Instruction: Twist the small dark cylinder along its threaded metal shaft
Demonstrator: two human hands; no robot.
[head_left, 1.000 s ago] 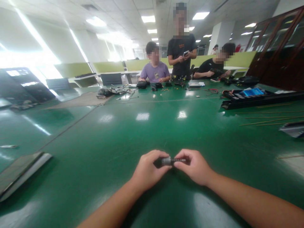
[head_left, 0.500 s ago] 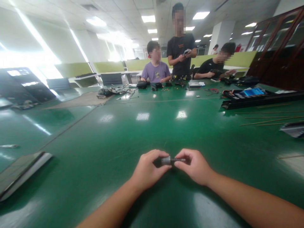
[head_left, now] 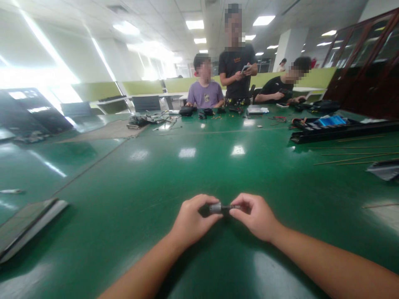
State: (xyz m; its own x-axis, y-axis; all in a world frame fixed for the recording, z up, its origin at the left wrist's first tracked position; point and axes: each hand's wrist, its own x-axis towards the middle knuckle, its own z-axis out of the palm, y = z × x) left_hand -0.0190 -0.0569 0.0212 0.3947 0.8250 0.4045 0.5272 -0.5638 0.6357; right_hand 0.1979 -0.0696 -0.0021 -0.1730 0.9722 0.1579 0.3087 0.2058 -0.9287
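My left hand [head_left: 190, 218] pinches a short grey cylinder [head_left: 215, 207] between thumb and fingers. From the cylinder's right end a dark, thin shaft [head_left: 225, 207] runs across to my right hand [head_left: 260, 218], whose thumb and fingertips are closed on it. Cylinder and shaft lie in one line, roughly level, just above the green table [head_left: 174, 174]. Whether they are one piece or two fitted together I cannot tell. The shaft's far end is partly covered by my right fingers.
A flat grey slab-like object [head_left: 28, 224] lies at the left. Thin rods [head_left: 358, 155] and a long black channel [head_left: 336, 132] are at the right. Tools and cables [head_left: 149, 119] lie along the far side, where one person [head_left: 205, 94] sits, another [head_left: 238, 62] stands, and a third [head_left: 272, 89] leans over.
My left hand has shifted slightly left with the cylinder, and a little more shaft shows between my hands. The leaning person's hands have come lower.
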